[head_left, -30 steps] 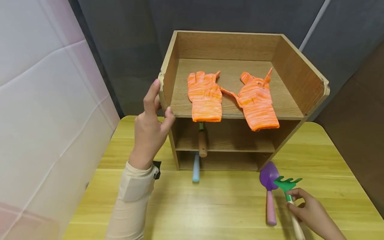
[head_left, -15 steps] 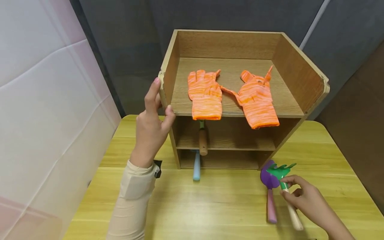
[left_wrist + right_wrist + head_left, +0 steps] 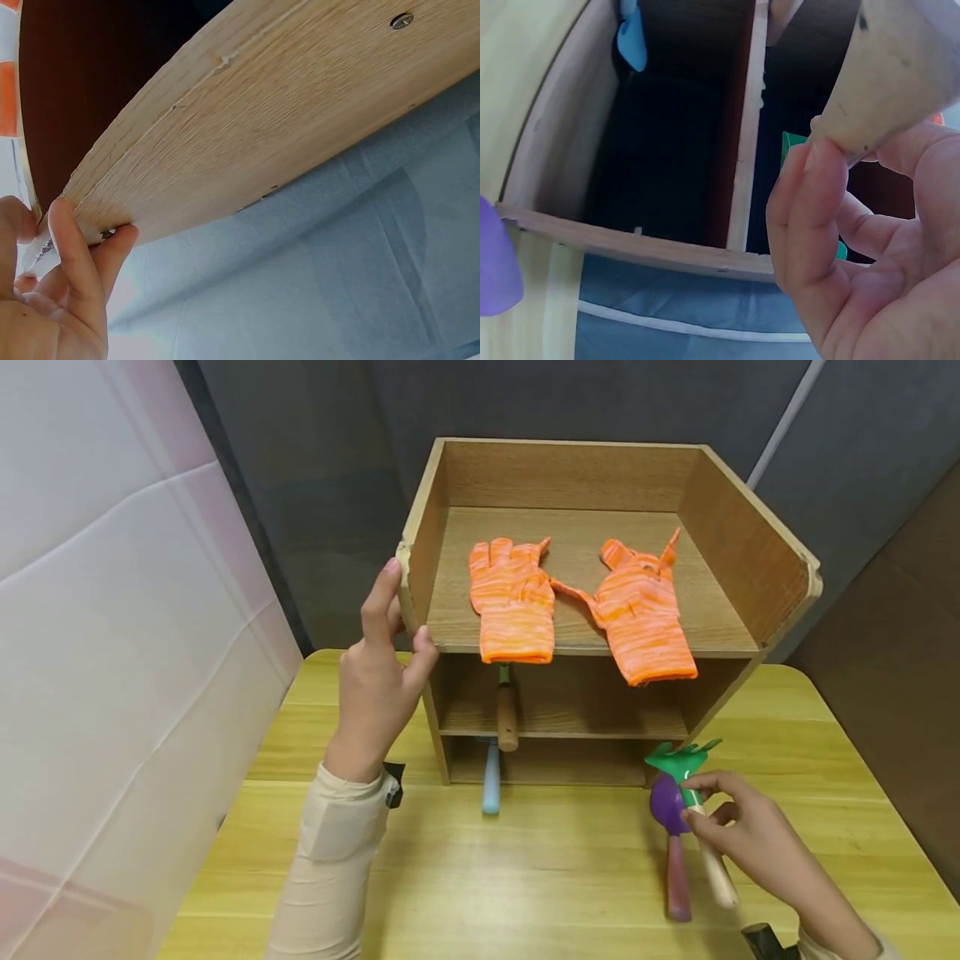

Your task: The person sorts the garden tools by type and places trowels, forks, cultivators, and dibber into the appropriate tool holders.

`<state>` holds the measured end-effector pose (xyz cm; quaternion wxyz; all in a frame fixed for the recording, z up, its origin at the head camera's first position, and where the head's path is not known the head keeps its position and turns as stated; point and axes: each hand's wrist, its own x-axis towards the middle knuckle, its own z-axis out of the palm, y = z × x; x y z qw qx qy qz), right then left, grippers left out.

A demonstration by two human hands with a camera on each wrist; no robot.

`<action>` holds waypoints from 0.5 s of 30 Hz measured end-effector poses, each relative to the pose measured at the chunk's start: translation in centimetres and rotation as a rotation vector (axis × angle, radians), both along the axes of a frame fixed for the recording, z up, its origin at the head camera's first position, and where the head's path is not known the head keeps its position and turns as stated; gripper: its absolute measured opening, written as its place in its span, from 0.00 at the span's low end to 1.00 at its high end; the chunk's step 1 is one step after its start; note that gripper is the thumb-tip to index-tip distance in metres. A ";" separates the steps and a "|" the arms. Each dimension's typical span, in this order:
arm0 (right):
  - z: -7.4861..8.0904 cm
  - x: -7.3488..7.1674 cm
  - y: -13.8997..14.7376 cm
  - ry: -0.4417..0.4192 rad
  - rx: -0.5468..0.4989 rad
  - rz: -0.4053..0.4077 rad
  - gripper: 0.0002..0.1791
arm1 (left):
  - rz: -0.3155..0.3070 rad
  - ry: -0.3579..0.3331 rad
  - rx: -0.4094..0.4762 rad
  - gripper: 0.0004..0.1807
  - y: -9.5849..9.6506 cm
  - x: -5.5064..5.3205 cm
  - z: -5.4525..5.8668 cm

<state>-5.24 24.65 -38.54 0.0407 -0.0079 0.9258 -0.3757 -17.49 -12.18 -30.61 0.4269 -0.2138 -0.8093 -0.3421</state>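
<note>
My left hand [image 3: 375, 685] grips the left side panel of a small wooden shelf [image 3: 573, 475]. The left wrist view has its fingers against the outer face of that panel [image 3: 247, 127]. In my right hand [image 3: 750, 835], pinched near the neck, is a green hand rake [image 3: 678, 762] with a pale wooden handle. Its tines appear by the shelf's lower right front corner, above a purple trowel [image 3: 667, 810] with a pink handle. The right wrist view is filled partly by the rake's handle [image 3: 900, 75]; its head is mostly hidden behind my fingers.
Two orange gloves [image 3: 516, 610] lie on the shelf's top level, cuffs over the front edge. A brown wooden handle [image 3: 507, 718] sticks out of the middle level, a light blue handle [image 3: 491, 781] out of the bottom one. The shelf stands on a yellow wooden table [image 3: 525, 877].
My right hand has carried the rake forward and left, from beside the purple trowel to the shelf's lower right corner. The left hand has kept its place on the side panel.
</note>
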 end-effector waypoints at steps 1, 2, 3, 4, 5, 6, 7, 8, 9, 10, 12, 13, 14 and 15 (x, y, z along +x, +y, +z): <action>0.1 -0.1 -0.1 0.001 -0.006 0.003 0.19 | 0.000 0.002 0.001 0.32 0.0 0.0 0.0; 0.3 -0.2 -0.2 0.002 -0.010 0.005 0.19 | 0.002 0.003 0.002 0.32 0.0 0.0 0.0; 0.4 -0.4 -0.3 0.004 -0.014 0.008 0.19 | 0.004 0.003 0.002 0.33 0.0 0.0 -0.1; 0.6 -0.5 -0.4 0.004 -0.013 0.008 0.20 | 0.003 0.003 0.002 0.32 0.0 0.0 -0.1; 0.7 -0.6 -0.5 0.006 -0.014 0.007 0.20 | 0.003 0.002 0.002 0.32 0.0 0.0 -0.1; 0.8 -0.7 -0.6 0.012 -0.008 0.005 0.20 | 0.000 0.002 0.002 0.32 0.0 0.0 -0.1; 1.0 -0.9 -0.7 0.015 -0.002 0.003 0.20 | -0.003 0.000 0.002 0.32 0.0 0.0 -0.1; 1.1 -1.0 -0.8 0.020 -0.003 0.003 0.19 | -0.006 -0.001 0.001 0.32 0.0 0.0 -0.1; 1.2 -1.2 -1.0 0.024 -0.006 0.003 0.19 | -0.010 -0.001 0.000 0.32 0.0 0.0 -0.1; 1.4 -1.4 -1.1 0.025 -0.011 0.005 0.19 | -0.013 0.000 -0.002 0.32 0.0 0.0 -0.1; 1.6 -1.7 -1.3 0.035 -0.025 0.014 0.18 | -0.013 0.004 -0.005 0.33 0.0 0.0 -0.1; 1.7 -1.9 -1.4 0.031 -0.041 0.020 0.18 | -0.012 0.005 -0.006 0.33 0.0 0.0 -0.1; 1.8 -2.2 -1.5 0.033 -0.058 0.027 0.18 | -0.012 0.007 -0.006 0.33 0.0 0.0 -0.1; 1.9 -2.4 -1.6 0.032 -0.070 0.032 0.19 | -0.011 0.007 -0.005 0.33 0.0 0.0 -0.1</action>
